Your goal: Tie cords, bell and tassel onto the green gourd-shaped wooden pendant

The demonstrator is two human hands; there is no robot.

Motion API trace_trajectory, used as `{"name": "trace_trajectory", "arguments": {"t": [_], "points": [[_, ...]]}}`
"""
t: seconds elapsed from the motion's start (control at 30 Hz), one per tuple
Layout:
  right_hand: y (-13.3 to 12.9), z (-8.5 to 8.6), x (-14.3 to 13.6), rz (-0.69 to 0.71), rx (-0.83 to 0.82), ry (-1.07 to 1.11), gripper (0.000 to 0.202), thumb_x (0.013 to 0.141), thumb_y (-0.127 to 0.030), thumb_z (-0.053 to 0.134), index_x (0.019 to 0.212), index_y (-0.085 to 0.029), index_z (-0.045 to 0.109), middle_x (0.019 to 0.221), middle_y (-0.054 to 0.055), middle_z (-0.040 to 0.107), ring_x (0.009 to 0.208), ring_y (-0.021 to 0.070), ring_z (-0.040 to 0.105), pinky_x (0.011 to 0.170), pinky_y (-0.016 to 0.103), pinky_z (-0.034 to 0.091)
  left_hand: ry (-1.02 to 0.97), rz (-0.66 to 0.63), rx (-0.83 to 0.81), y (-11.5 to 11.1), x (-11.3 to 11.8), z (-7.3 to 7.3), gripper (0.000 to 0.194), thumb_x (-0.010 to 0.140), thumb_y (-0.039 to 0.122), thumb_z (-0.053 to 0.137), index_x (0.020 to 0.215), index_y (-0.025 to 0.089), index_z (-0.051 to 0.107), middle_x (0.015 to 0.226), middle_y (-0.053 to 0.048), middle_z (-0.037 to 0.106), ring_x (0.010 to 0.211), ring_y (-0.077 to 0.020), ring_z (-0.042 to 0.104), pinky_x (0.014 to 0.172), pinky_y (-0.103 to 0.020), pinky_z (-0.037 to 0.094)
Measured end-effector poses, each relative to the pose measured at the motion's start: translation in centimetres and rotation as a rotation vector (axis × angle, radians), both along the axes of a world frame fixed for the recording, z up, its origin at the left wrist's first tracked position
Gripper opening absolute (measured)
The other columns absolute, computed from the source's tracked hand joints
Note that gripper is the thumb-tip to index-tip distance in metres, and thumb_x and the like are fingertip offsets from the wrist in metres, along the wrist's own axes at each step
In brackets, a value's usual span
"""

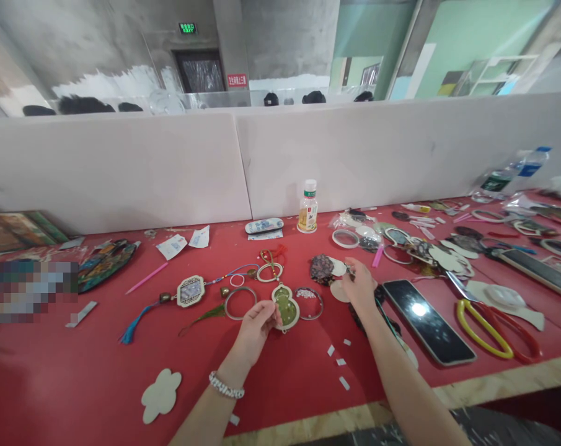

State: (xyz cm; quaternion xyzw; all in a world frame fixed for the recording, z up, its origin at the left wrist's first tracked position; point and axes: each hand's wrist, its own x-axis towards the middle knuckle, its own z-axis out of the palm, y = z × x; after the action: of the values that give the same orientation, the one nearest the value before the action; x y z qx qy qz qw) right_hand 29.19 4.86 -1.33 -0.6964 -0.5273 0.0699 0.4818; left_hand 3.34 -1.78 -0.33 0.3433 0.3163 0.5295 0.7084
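My left hand (260,321), with a beaded bracelet at the wrist, is pinched at the left edge of a green gourd-shaped ornament (287,310) lying on the red table. My right hand (358,282) reaches over a cluster of small pieces right of centre, its fingers pressed together; what they hold, if anything, is too small to make out. Just left of these fingers lie a dark speckled piece (321,269) and a pale disc (340,291). A ring with small white beads (309,303) sits right of the gourd, and a plain ring (241,303) left of it.
A phone (429,322) and red-and-yellow scissors (498,328) lie at the right. A small bottle (308,207) stands before the white partition (354,155). A tasselled pendant (190,291), a pink pencil (146,278) and a flower-shaped piece (162,395) lie at the left.
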Motion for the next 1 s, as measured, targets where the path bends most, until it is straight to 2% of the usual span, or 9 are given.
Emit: {"name": "trace_trajectory", "arguments": {"t": [0.1,0.23,0.3,0.53,0.73,0.87,1.0], "points": [[-0.7,0.2,-1.3,0.039,-0.093,-0.338,0.034,0.067,-0.018,0.047,0.099,-0.023,0.059,0.104,0.007,0.058,0.099,0.0269,0.047,0.083,0.044,0.03,0.021,0.003,0.026,0.0,0.1,-0.2,0.014,0.075,0.027,0.058,0.07,0.014,0.059,0.058,0.001,0.056,0.054,-0.0093,0.051,0.056,-0.022,0.041],[-1.4,0.2,-3.4,0.325,-0.123,-0.541,0.024,0.073,-0.021,0.049,0.091,-0.027,0.063,0.101,0.003,0.061,0.098,0.0218,0.049,0.088,0.041,0.024,0.056,0.01,0.03,0.0,0.1,-0.4,0.015,0.074,0.028,0.059,0.071,0.014,0.059,0.056,0.001,0.056,0.052,-0.0088,0.05,0.054,-0.022,0.04],[-1.6,0.2,-3.9,0.379,-0.134,-0.557,0.022,0.076,-0.019,0.047,0.086,-0.027,0.064,0.098,0.002,0.062,0.094,0.0197,0.051,0.088,0.039,0.023,0.069,0.012,0.025,0.0,0.1,-0.4,0.015,0.073,0.029,0.06,0.071,0.014,0.059,0.056,0.002,0.056,0.052,-0.0086,0.05,0.054,-0.022,0.04],[-1.2,0.1,-3.2,0.355,-0.121,-0.461,0.023,0.075,-0.014,0.043,0.083,-0.022,0.063,0.088,0.003,0.065,0.087,0.0188,0.054,0.081,0.036,0.03,0.121,0.012,0.015,-0.2,0.2,0.1,0.017,0.071,0.031,0.061,0.07,0.014,0.059,0.056,0.002,0.056,0.052,-0.009,0.05,0.054,-0.022,0.04],[-2.3,1.1,-4.2,0.29,0.087,-0.407,0.033,0.069,-0.014,0.047,0.098,-0.022,0.058,0.11,0.007,0.053,0.101,0.0243,0.047,0.084,0.039,0.033,0.118,0.01,0.017,-0.2,0.2,0.1,0.019,0.071,0.032,0.061,0.072,0.013,0.058,0.057,0.001,0.056,0.052,-0.0098,0.05,0.055,-0.024,0.041],[-3.7,2.0,-5.8,0.436,0.156,-0.402,0.025,0.072,-0.015,0.047,0.092,-0.022,0.06,0.106,0.006,0.052,0.098,0.0231,0.046,0.086,0.038,0.034,0.134,0.01,0.011,-0.1,0.2,-0.1,0.02,0.071,0.033,0.061,0.071,0.013,0.058,0.057,0.001,0.056,0.051,-0.0096,0.05,0.053,-0.023,0.04],[-4.2,2.4,-7.5,0.595,0.112,-0.422,0.023,0.077,-0.015,0.044,0.094,-0.022,0.058,0.102,0.006,0.054,0.097,0.0221,0.047,0.086,0.037,0.033,0.183,0.022,0.016,-0.1,0.2,0.0,0.022,0.069,0.035,0.063,0.069,0.013,0.059,0.052,0.002,0.055,0.048,-0.0088,0.049,0.054,-0.023,0.039]]}}
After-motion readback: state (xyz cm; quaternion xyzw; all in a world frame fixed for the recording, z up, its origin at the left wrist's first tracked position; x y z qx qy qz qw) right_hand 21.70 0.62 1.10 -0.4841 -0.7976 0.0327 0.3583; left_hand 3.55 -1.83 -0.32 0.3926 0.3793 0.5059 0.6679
